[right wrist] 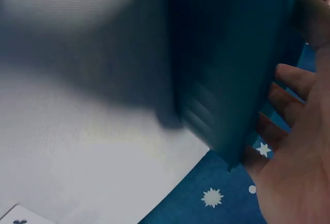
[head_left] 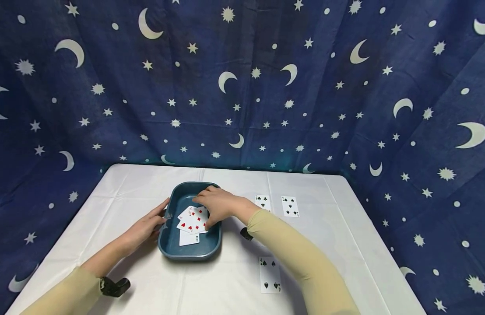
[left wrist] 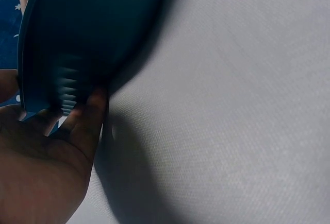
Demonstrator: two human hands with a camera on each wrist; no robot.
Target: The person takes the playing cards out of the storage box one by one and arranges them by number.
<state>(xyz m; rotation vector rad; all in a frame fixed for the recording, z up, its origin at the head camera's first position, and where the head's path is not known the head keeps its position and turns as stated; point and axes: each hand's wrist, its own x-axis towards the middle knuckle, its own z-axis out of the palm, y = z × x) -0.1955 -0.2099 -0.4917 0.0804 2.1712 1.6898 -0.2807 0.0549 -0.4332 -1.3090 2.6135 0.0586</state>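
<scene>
A dark blue tray (head_left: pixel 189 257) stands on the table, with several playing cards (head_left: pixel 193 221) overlapping face up in it: red diamonds and hearts on top, a black ace (head_left: pixel 189 237) underneath. My left hand (head_left: pixel 149 222) rests against the tray's left side, its fingertips on the outer wall (left wrist: pixel 77 44). Over the tray's right rim reaches my right hand (head_left: pixel 220 203), fingers spread inside above the far end of the pile. Its thumb (head_left: pixel 211 222) comes down at the right edge of the top cards. In the right wrist view, the tray wall (right wrist: pixel 232 69) hides the cards.
Right of the tray lie a clubs card (head_left: pixel 263 201), partly behind the right forearm, and a spades card (head_left: pixel 290 206). Nearer is a four of spades (head_left: pixel 269 275). A white cloth (head_left: pixel 136 188) covers the table; a moon-and-star curtain (head_left: pixel 246 87) hangs around it.
</scene>
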